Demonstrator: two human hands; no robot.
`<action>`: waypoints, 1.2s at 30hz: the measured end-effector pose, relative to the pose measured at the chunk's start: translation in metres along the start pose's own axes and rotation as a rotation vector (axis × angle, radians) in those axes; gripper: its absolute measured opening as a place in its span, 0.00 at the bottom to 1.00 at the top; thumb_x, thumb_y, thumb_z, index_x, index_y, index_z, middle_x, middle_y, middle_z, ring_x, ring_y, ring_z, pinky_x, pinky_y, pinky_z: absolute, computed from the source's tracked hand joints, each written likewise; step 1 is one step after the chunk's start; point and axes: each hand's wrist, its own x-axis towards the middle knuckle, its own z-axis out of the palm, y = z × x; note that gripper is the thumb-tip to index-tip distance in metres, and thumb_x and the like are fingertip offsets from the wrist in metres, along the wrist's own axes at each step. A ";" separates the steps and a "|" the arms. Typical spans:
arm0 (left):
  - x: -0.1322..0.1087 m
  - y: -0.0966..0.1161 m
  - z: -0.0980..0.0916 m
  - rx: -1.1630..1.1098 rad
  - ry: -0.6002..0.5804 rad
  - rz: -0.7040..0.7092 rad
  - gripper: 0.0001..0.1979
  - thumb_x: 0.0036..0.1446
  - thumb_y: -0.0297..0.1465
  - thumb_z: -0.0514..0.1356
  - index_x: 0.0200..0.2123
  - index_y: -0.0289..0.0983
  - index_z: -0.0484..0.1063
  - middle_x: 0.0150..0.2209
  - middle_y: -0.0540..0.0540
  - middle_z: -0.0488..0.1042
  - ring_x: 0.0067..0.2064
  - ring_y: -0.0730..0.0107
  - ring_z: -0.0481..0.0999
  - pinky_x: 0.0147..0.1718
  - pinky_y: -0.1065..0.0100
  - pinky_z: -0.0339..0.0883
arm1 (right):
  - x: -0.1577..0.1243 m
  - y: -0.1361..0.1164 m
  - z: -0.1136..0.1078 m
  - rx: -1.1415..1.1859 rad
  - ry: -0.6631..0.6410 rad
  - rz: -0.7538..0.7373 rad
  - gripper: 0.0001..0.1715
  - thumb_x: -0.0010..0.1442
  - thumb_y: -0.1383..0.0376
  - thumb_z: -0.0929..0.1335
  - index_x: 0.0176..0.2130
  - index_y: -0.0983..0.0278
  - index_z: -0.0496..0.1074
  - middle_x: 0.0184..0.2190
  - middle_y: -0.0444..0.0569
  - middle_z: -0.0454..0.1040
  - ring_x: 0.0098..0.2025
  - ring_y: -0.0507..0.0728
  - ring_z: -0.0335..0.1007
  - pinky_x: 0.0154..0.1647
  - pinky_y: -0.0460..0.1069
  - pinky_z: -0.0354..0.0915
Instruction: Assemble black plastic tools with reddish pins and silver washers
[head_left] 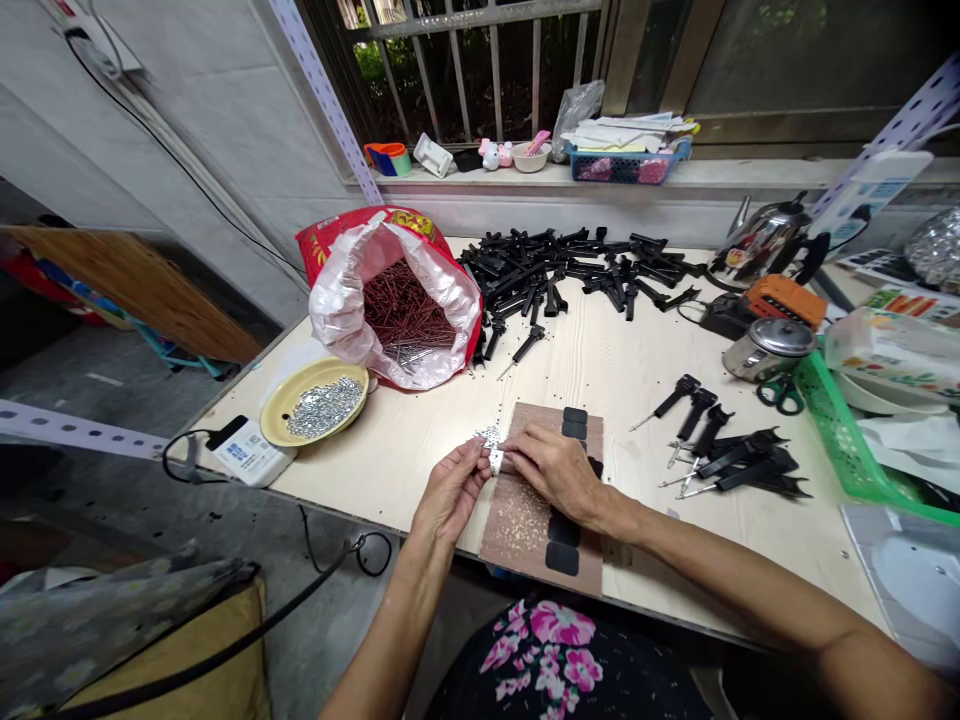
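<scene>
My left hand (452, 488) is closed in a pinch at the left edge of a brown board (517, 540). Facing it, my right hand (556, 472) lies over the board with its fingers pinched together. The fingertips of both hands almost meet; what they hold is too small to make out. Just beyond them is a small heap of shiny silver pieces (489, 434). Dark rounded pads (562, 558) run along the board's right side, and pale crumbs are scattered over its surface.
A red sack (469, 330) holds reddish-brown rods. A yellow bowl (274, 420) contains small silver pieces. Black plastic parts (517, 270) are heaped at the back. Several black-handled pieces with metal shafts (739, 455) lie right, near scissors (781, 393), a metal pot (769, 350) and a green basket (840, 440).
</scene>
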 end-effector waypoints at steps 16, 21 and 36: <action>-0.001 -0.009 0.013 0.162 0.033 0.153 0.17 0.38 0.33 0.71 0.32 0.31 0.74 0.24 0.51 0.74 0.25 0.80 0.72 0.29 0.76 0.70 | -0.005 -0.004 -0.007 -0.231 0.083 0.016 0.12 0.65 0.65 0.60 0.39 0.64 0.71 0.32 0.49 0.71 0.34 0.54 0.67 0.33 0.48 0.59; 0.003 -0.013 0.017 0.139 0.029 0.123 0.18 0.36 0.32 0.72 0.30 0.30 0.73 0.22 0.51 0.73 0.23 0.80 0.71 0.26 0.77 0.69 | -0.010 0.002 -0.001 -0.371 0.148 -0.004 0.12 0.66 0.66 0.60 0.36 0.64 0.71 0.30 0.49 0.71 0.34 0.55 0.64 0.32 0.49 0.55; 0.007 -0.019 0.017 0.384 -0.021 0.289 0.14 0.45 0.36 0.67 0.30 0.31 0.72 0.23 0.52 0.71 0.23 0.78 0.70 0.26 0.75 0.65 | -0.017 0.013 -0.003 -0.205 0.033 0.098 0.11 0.66 0.64 0.60 0.37 0.64 0.68 0.31 0.46 0.70 0.32 0.52 0.65 0.30 0.47 0.54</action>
